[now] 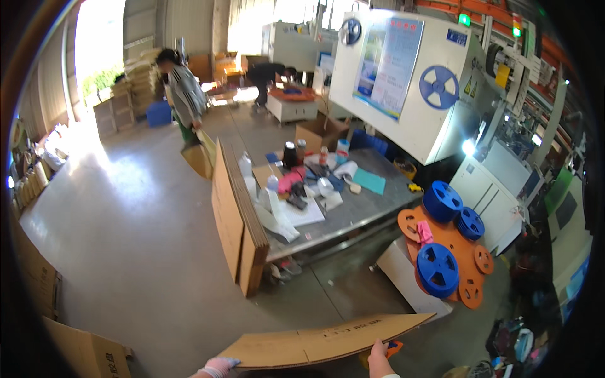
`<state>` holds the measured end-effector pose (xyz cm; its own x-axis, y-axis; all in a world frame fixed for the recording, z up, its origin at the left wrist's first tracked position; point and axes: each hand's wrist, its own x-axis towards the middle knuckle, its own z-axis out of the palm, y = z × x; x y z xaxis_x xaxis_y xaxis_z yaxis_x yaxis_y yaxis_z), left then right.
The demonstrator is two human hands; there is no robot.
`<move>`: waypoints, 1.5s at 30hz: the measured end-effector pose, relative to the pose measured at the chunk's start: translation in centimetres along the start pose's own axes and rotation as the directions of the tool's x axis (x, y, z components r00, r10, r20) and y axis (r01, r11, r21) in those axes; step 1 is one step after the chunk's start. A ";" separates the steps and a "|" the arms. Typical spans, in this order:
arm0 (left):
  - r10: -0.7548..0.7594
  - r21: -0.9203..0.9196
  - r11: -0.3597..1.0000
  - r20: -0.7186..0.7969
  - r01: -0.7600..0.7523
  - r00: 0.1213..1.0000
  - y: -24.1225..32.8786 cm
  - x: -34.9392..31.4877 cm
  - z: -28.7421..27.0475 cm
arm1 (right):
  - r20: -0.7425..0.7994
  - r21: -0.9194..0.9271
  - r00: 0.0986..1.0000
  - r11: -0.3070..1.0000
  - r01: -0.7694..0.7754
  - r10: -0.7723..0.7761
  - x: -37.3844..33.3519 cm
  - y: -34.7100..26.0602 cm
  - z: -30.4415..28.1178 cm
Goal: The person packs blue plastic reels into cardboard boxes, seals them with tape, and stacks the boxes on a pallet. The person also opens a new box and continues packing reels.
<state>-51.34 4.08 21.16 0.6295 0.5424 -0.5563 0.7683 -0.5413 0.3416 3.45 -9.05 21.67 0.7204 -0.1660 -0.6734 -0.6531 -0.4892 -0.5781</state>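
Observation:
A flattened cardboard box (302,345) with dark print stretches across the lower edge of the head view, bent slightly along a crease. My left hand (218,366), in a pale glove with bluish fingertips, is closed on its left end. Toward the right end, my right hand (378,360) grips the near edge, with a finger or thumb lying over the board. Right beside that hand an orange and dark object (394,348) shows; its kind is unclear, and I cannot tell whether the hand holds it too.
Flattened boxes (234,220) lean upright against a cluttered metal table (378,201). An orange turntable (463,252) carries blue reels (437,269) at right. More cardboard (85,349) stands lower left. Two people (186,91) work farther back, near a large white machine (403,75).

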 end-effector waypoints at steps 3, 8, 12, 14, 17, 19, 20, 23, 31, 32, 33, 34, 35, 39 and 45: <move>0.049 0.049 0.997 0.056 -0.052 0.997 2.6 3.2 -4.6 | -0.040 0.193 0.992 0.973 0.126 -0.120 3.3 1.6 -0.4; 0.161 -0.087 0.985 0.168 -0.149 0.972 3.1 4.5 -6.1 | 0.190 0.417 0.945 0.893 0.168 -0.266 6.9 5.1 -2.0; 0.274 -0.174 0.953 0.139 -0.249 0.952 2.3 4.9 -3.5 | 0.319 0.707 0.932 0.698 -0.111 -0.174 9.3 6.3 -2.7; 0.294 -0.236 0.937 0.141 -0.256 0.945 2.3 5.0 -2.5 | 0.205 0.649 0.967 0.760 -0.021 -0.148 9.9 6.9 -3.0; 0.272 -0.238 0.943 0.151 -0.232 0.950 2.3 5.2 -2.4 | 0.087 0.550 0.975 0.826 0.126 -0.206 10.1 8.0 -4.1; 0.233 -0.349 0.922 0.150 -0.169 0.961 2.2 5.7 -3.2 | 0.078 0.522 0.972 0.839 0.151 -0.223 9.8 8.9 -5.3; 0.212 -0.395 0.908 0.141 -0.141 0.967 2.1 5.9 -3.8 | 0.077 0.516 0.970 0.842 0.157 -0.229 9.6 9.2 -5.9; 0.138 -0.277 0.955 0.109 -0.103 0.984 2.1 6.7 -5.4 | 0.100 0.460 0.945 0.856 0.235 -0.313 9.0 10.0 -7.6; 0.233 0.300 0.898 0.295 -0.322 0.927 4.7 8.3 -8.8 | -0.178 0.134 0.928 0.926 0.352 -0.327 10.6 6.6 -6.8; 0.215 0.304 0.900 0.311 -0.311 0.926 5.0 8.7 -8.9 | -0.224 0.082 0.919 0.933 0.351 -0.326 10.8 6.2 -6.4; 0.171 0.331 0.899 0.336 -0.287 0.926 5.2 9.2 -9.2 | -0.217 0.104 0.923 0.932 0.346 -0.318 10.9 6.0 -6.0; 0.158 0.350 0.896 0.327 -0.274 0.932 5.2 9.5 -9.5 | -0.168 0.158 0.920 0.912 0.379 -0.354 10.8 5.9 -5.8; 0.116 0.348 0.907 0.332 -0.236 0.936 5.0 9.7 -10.1 | -0.141 0.146 0.905 0.895 0.421 -0.402 10.5 5.9 -5.9; -0.045 0.371 0.927 0.259 -0.056 0.965 4.0 10.3 -13.6 | -0.026 0.209 0.892 0.870 0.447 -0.452 7.9 5.8 -7.7; -0.062 0.199 0.978 -0.039 0.068 0.997 5.4 13.5 -15.8 | -0.050 -0.100 0.866 0.865 0.492 -0.498 3.8 2.9 -11.5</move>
<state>-36.84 18.65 27.40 0.5848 0.5992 -0.5468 0.7710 -0.6201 0.1450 6.99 -20.96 22.77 0.9607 0.0569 -0.2715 -0.1871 -0.5900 -0.7855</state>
